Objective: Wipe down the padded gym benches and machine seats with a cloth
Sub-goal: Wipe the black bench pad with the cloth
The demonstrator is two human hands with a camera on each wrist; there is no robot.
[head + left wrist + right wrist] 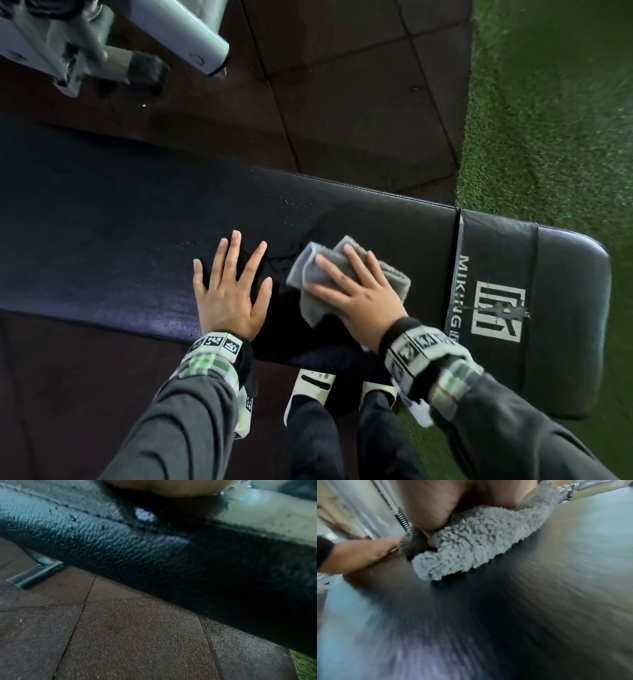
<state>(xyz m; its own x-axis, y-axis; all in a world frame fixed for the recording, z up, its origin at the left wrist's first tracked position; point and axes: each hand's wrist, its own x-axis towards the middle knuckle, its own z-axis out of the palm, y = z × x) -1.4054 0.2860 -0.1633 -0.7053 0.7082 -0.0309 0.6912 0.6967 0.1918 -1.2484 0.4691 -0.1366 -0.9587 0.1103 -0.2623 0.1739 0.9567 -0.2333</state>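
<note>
My right hand (356,294) lies flat on the grey cloth (329,274), fingers straight and spread, pressing it onto the black bench pad (376,219). My left hand (231,294) rests just beside it, palm down on the pad, fingers splayed, holding nothing.

The right wrist view shows what the head view cannot: the cloth's looped pile (471,545) bunched under my palm, its lower edge lying on the pad, the pad itself streaked with blur. The left wrist view looks under my palm at the pad's pebbled side (102,545) and a grey frame foot (34,574) on the floor tiles (128,635).

From the head view, the pad's near edge runs just under both wrists. The headrest (565,308) with its white logo lies right of the cloth, past a seam; bare pad stretches left. Green turf (548,120) borders the tiles on the right.
</note>
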